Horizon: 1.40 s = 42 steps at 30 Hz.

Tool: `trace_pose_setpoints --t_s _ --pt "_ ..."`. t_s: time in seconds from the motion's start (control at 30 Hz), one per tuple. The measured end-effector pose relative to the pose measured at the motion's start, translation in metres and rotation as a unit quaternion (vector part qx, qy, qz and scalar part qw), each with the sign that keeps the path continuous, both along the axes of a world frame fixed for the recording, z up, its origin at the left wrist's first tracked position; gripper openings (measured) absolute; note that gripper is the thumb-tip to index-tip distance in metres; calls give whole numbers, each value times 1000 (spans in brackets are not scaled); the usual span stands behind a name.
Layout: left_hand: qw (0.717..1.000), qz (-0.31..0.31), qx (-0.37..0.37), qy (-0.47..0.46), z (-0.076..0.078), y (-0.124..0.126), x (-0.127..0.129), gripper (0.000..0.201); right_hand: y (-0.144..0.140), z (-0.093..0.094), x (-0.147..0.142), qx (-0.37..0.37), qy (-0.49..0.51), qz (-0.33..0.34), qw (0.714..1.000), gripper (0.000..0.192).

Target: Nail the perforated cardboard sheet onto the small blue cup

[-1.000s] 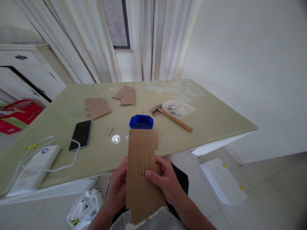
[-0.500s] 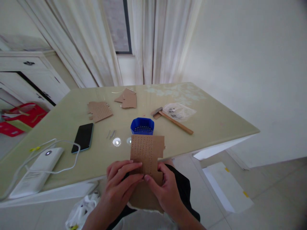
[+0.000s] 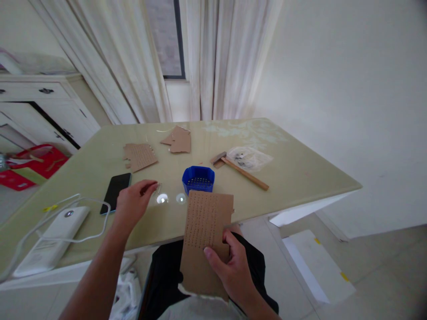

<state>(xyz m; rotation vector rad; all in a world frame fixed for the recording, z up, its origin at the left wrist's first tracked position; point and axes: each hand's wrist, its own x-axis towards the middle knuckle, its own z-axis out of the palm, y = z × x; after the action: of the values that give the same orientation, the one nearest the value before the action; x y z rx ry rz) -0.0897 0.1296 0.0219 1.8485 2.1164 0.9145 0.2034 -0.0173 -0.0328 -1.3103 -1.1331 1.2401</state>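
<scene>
Right hand (image 3: 235, 269): grip pinches dotted cardboard (image 3: 202, 222), thumb on top. Left hand (image 3: 135, 202): fingertips nearly together at nails (image 3: 159, 187); hold unclear.

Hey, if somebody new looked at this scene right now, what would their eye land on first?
Probably the bright blue container near the middle of the table, just beyond the hole-dotted cardboard sheet in the grip of the right hand. Next might come the wooden-handled hammer lying right of the container, and the vivid red item at the picture's left edge.
</scene>
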Motion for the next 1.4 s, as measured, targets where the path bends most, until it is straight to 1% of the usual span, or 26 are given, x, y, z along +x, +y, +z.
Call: trace_pose_setpoints --t_s 0.03,0.07,0.13,0.2,0.27,0.33,0.43,0.5,0.53,0.57,0.6,0.63,0.67,0.7,0.73,0.77,0.8,0.87,0.97,1.07,1.2,1.27,1.33,1.4 --pt "998 29 -31 38 -3 16 -8 33 0 -1 1 -2 3 2 1000 40" --pt "997 38 -41 59 -7 27 -13 34 0 -1 1 -4 5 1 1000 42" --pt "995 41 -47 76 -17 40 -16 38 1 -2 1 -8 7 -7 1000 43" --pt "995 38 -45 77 -27 43 -14 40 2 -3 1 -8 7 -16 1000 43" --pt "995 38 -47 74 -34 43 -11 40 3 -4 1 -9 10 -17 1000 42" --pt "996 37 -45 65 -35 43 -11 40 5 -4 0 -14 20 -12 1000 44" --pt "998 40 -30 46 -29 36 -11 41 6 -3 0 -25 60 -18 998 47" --pt "999 32 2 13 -25 18 -4 41 6 -1 -1 -33 119 -20 992 47" --pt "999 10 42 -33 -25 4 4 40 6 1 -1 -40 156 -19 987 47" --pt "993 -31 80 -79 -27 -12 13 39 6 3 -1 -50 193 -13 980 46" --pt "984 -93 92 -118 -30 -31 25 36 6 6 -2 -61 227 -7 972 46" --pt "970 -164 85 -158 -34 -51 38 32 6 8 -2 -69 255 -3 965 46" --pt "952 -227 61 -196 -39 -70 52 28 7 11 -2 -77 275 0 958 47" --pt "931 -275 42 -234 -44 -88 64 26 7 13 -3 -82 288 3 954 48" --pt "912 -308 27 -269 -47 -103 76 25 8 16 -4 -87 298 6 951 50" --pt "896 -322 34 -303 -50 -114 85 28 9 17 -5 -92 306 10 948 51" --pt "888 -317 43 -331 -52 -121 92 32 9 19 -6 -98 314 14 944 52" --pt "887 -282 40 -363 -51 -125 99 38 9 20 -7 -109 325 23 939 52" --pt "892 -252 24 -373 -46 -119 97 30 8 20 -8 -104 326 23 939 51" --pt "891 -242 25 -383 -44 -118 94 28 8 21 -6 -88 299 37 949 46" --pt "883 -215 50 -414 -45 -125 95 36 11 25 -5 -76 237 57 967 43" --pt "886 -201 50 -415 -48 -124 96 34 13 26 -5 -76 210 54 973 45" --pt "890 -211 32 -403 -51 -119 94 29 15 25 -6 -69 184 38 980 47" --pt "894 -221 39 -387 -53 -113 89 26 15 24 -7 -57 160 25 985 48"
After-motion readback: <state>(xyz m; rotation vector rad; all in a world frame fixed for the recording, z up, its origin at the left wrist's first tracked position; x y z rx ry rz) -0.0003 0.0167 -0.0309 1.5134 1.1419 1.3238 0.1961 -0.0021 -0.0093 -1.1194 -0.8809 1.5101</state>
